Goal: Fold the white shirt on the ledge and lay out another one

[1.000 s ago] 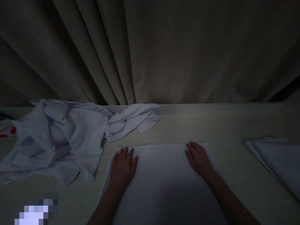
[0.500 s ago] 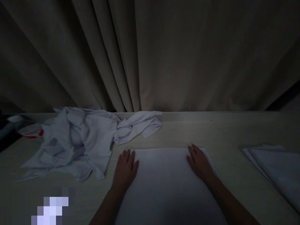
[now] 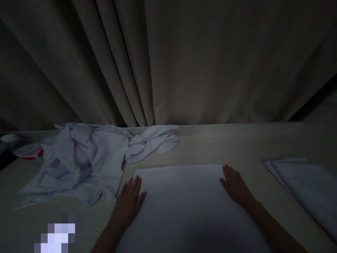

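Two flat, open-fingered hands, left hand (image 3: 129, 203) and right hand (image 3: 236, 187), gripping nothing, on one folded cloth (image 3: 184, 200)

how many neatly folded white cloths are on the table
2. One folded cloth lies flat under both hands at centre; another folded cloth lies at the right edge. The crumpled pile may hide more.
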`<state>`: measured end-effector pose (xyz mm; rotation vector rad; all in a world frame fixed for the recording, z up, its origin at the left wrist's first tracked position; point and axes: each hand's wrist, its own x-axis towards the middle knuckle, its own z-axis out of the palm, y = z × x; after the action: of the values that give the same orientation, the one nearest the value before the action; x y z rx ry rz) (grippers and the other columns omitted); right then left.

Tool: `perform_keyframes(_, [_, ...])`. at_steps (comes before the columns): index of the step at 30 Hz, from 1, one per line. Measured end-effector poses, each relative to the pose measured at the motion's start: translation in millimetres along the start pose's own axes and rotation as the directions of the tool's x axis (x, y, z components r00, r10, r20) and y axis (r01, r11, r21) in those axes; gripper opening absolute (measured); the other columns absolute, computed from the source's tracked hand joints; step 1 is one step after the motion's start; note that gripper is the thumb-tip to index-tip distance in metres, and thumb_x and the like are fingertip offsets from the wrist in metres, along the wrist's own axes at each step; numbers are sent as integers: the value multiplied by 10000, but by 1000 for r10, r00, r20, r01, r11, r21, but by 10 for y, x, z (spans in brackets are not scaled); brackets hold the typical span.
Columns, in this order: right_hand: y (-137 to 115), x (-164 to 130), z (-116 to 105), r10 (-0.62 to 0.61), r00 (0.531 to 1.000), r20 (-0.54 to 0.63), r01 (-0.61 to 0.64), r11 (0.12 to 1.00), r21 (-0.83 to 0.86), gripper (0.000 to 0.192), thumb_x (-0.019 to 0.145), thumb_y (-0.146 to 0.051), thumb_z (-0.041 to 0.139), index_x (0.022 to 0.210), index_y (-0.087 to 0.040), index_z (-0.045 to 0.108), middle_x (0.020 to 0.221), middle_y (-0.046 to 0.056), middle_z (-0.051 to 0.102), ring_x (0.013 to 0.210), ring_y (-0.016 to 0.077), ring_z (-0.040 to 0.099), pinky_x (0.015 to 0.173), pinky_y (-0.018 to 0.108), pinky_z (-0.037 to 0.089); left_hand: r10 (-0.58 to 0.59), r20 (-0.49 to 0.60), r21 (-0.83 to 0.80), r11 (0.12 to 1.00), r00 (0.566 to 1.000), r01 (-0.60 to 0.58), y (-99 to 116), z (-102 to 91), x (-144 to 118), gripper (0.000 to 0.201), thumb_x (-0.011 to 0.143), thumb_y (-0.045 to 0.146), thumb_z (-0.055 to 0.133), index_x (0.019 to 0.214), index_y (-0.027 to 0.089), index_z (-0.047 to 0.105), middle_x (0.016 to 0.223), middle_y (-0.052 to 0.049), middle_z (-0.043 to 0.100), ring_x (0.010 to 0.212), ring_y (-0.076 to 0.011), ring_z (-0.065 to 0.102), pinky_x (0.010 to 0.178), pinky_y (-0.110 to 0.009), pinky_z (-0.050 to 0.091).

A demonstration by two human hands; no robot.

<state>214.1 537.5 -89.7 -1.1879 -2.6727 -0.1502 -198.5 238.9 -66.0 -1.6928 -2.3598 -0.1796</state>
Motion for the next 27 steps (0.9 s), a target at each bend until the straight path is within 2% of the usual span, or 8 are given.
perform_keyframes(4, [-32,4,-47,8,1000,16,-7,1000,-13,673,926,-527,231,1434,-91,290,1493,183,317,1391,299,251,1122,516,224,-49,34,43,998,998,48,47,-40,-21,662,881,525,356,1421,145,299,1490,-122,357,1384,-331,289,1098,-569,299])
perform_keyframes(7, [-81,36,-139,15,1000,-6,-15,1000,-22,705,915,-550,254,1420,-61,313,1491,234,286,1390,326,244,1107,522,247,-68,36,57,996,997,66,74,-131,31,646,885,519,339,1399,128,345,1470,-137,391,1375,-344,304,1096,-587,289])
perform_keyframes(10, [-128,109,-229,-2,998,-61,1,1000,-21,678,928,-500,266,1425,-39,285,1509,248,225,1406,314,199,1121,494,234,-52,-12,58,997,999,53,87,-239,167,614,897,471,332,1373,88,383,1459,-173,398,1391,-327,275,1123,-548,268])
perform_keyframes(12, [-138,167,-240,-39,998,-58,39,999,-2,650,935,-473,265,1430,-53,279,1510,224,246,1409,288,200,1134,474,222,-28,-12,47,998,1000,29,94,-269,282,608,904,459,321,1372,75,381,1472,-178,376,1403,-307,253,1141,-505,258])
perform_keyframes(17, [-58,218,-67,-57,998,-10,57,997,52,649,931,-504,265,1447,-109,266,1478,180,349,1382,259,286,1123,456,266,-61,124,31,998,990,57,60,-120,429,660,903,519,274,1384,75,359,1468,-164,383,1382,-315,296,1129,-527,272])
perform_keyframes(21, [9,202,8,-93,995,-20,94,994,53,627,941,-479,262,1461,-132,223,1494,165,325,1390,242,268,1125,460,267,-77,136,1,997,988,77,10,-32,407,656,901,525,275,1410,113,316,1486,-129,362,1391,-294,284,1132,-536,260])
perform_keyframes(24, [-21,225,-127,-108,994,-29,110,993,53,626,942,-452,279,1466,-121,194,1485,181,335,1388,261,269,1117,484,277,-98,118,-20,995,988,101,8,-127,410,624,908,494,279,1399,113,340,1477,-142,380,1385,-301,298,1129,-537,263])
perform_keyframes(27, [-111,126,-390,-83,990,-112,89,994,58,648,939,-401,305,1475,-88,118,1494,205,301,1396,289,240,1123,510,260,-104,17,-29,994,994,105,33,-304,279,624,909,457,299,1376,49,359,1465,-211,371,1390,-336,273,1119,-536,281])
